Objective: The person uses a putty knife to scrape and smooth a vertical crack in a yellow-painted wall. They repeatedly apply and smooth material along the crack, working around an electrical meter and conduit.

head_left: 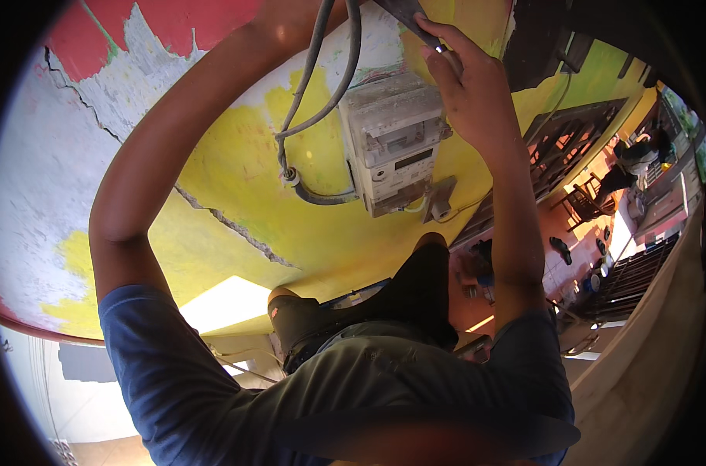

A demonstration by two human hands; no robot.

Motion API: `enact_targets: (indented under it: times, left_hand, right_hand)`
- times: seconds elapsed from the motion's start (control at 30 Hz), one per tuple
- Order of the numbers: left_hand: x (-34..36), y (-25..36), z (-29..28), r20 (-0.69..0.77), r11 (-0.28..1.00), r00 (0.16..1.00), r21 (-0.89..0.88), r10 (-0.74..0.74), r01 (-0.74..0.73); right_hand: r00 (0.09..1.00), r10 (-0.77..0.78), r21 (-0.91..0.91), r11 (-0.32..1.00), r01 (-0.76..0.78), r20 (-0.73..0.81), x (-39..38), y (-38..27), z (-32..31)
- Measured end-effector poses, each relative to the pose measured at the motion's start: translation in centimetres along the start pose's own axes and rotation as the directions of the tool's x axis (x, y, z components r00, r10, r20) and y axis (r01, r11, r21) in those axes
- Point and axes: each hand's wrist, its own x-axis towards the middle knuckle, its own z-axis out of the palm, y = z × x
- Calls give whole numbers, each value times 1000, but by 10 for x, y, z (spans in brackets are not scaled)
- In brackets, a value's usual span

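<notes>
My right hand (473, 89) is raised at the upper middle, its fingers closed round a dark, flat scraper (410, 19) with a shiny metal bit near the fingertips. The scraper's far end runs out past the top edge. Against the painted wall (236, 159), the paint is worn yellow, white and red. My left arm reaches up across the wall, and only the wrist side of my left hand (302, 22) shows at the top; its fingers are hidden. Between my arms, a dusty grey electricity meter (399, 167) is fixed to the wall, with a looped grey cable (299, 116) hanging beside it.
A long crack (233, 225) runs down the wall. Below the meter sits a small grey fitting (440, 200). Off to the right are a lattice window (574, 136), a wooden chair (580, 206), sandals (560, 250) and a dark railing (629, 283). Another person (636, 159) is farther back.
</notes>
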Motion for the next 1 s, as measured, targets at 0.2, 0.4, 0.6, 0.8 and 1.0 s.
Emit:
enact_targets:
  times: [0.2,0.4,0.6,0.8,1.0]
  left_hand:
    - [-8,2,2,41,991,995,-95,-86,90]
    - [2,-2,3,-65,999,997,13,-29,30]
    - [6,0,1,-79,998,995,3,-69,69]
    - [10,-9,0,-91,983,985,123,149,-138]
    - [13,-10,0,-70,997,995,-5,-71,71]
  right_hand:
    - [1000,14,-19,1000,-15,-28,-8,15,4]
    - [992,-86,-54,995,81,-95,-2,17,9]
    - [988,-122,-43,992,119,-92,7,13,3]
    - [994,-107,-74,992,104,-36,10,14,1]
    - [999,-29,-38,999,28,-18,16,12,-4]
